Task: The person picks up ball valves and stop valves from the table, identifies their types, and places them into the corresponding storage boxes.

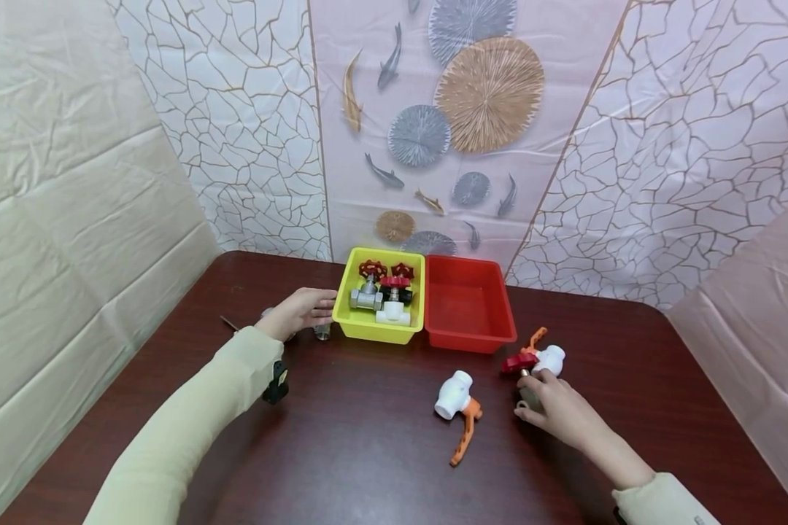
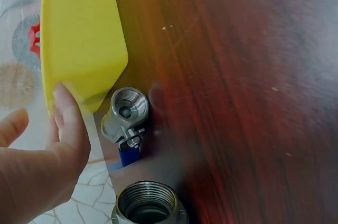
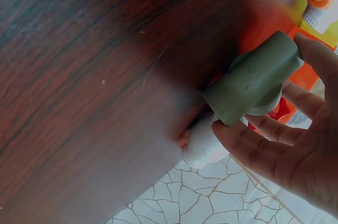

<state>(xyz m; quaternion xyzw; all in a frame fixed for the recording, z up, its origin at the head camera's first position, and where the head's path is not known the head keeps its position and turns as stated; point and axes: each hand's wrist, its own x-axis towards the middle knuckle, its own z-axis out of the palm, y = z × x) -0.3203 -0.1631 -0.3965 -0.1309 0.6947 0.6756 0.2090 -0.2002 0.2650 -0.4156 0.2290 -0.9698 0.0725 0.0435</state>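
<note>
My right hand [image 1: 558, 408] pinches a grey-green valve [image 3: 253, 78] with a red handwheel [image 1: 519, 362], its thumb and fingers on the pipe body at the table's right. Just behind it lies a white ball valve [image 1: 551, 359] with an orange handle. My left hand [image 1: 302, 310] has its fingers extended against the left side of the yellow bin [image 1: 376, 332]. Inside that bin are a metal gate valve [image 1: 366, 300], a white valve [image 1: 394, 313] and a black valve [image 1: 404, 296], with red handwheels. Beside the left hand stands a steel ball valve [image 2: 125, 110] with a blue handle.
A red bin [image 1: 471, 341] adjoins the yellow one on its right. Another white ball valve [image 1: 454, 395] with an orange handle lies in front of the bins. A threaded metal fitting [image 2: 148, 203] is near the left wrist. A patterned cloth wall [image 1: 263, 146] rises behind the table.
</note>
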